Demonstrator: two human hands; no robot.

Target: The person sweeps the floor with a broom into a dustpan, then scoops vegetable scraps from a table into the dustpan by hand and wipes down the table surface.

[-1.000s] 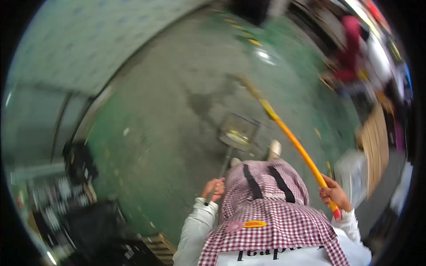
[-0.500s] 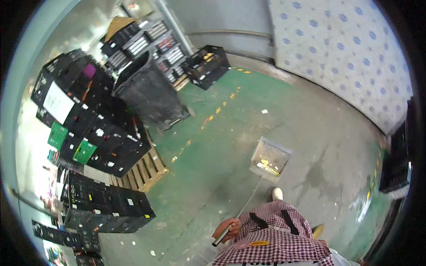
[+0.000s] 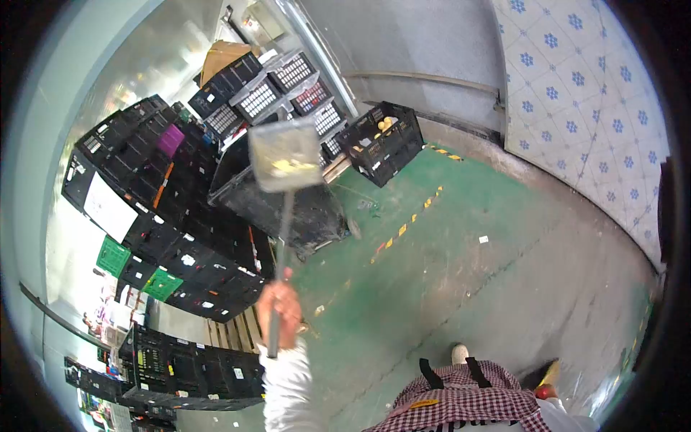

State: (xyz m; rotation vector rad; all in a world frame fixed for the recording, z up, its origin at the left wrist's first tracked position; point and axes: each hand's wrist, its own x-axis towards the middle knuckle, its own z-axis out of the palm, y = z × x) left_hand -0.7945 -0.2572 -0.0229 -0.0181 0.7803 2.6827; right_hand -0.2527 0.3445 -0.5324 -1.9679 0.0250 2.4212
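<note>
My left hand (image 3: 281, 306) is wrapped round the grey handle of a long-handled dustpan (image 3: 277, 147), my white-sleeved arm stretched forward. The dustpan's pale, shallow pan is raised and blurred by motion, with yellow scraps in it. Behind it in the view stands a black wheeled bin (image 3: 288, 216), its opening partly hidden by the pan. Low at the right, beside my checked apron (image 3: 461, 392), a small part of my right hand (image 3: 545, 391) shows with a red spot on it. A tan-yellow thing (image 3: 551, 373) juts out from it; its kind is unclear.
Stacked black crates (image 3: 201, 230) on a wooden pallet (image 3: 234, 331) line the left side, with more crates (image 3: 205, 367) nearer me. A black crate with yellow items (image 3: 385, 144) stands by the back wall. Yellow-black tape (image 3: 407, 227) marks the green floor (image 3: 389, 288).
The dustpan has risen from the floor and swung left to the black bin, my left hand moving up and left with it. The view has turned, and my right hand has come partly into sight.
</note>
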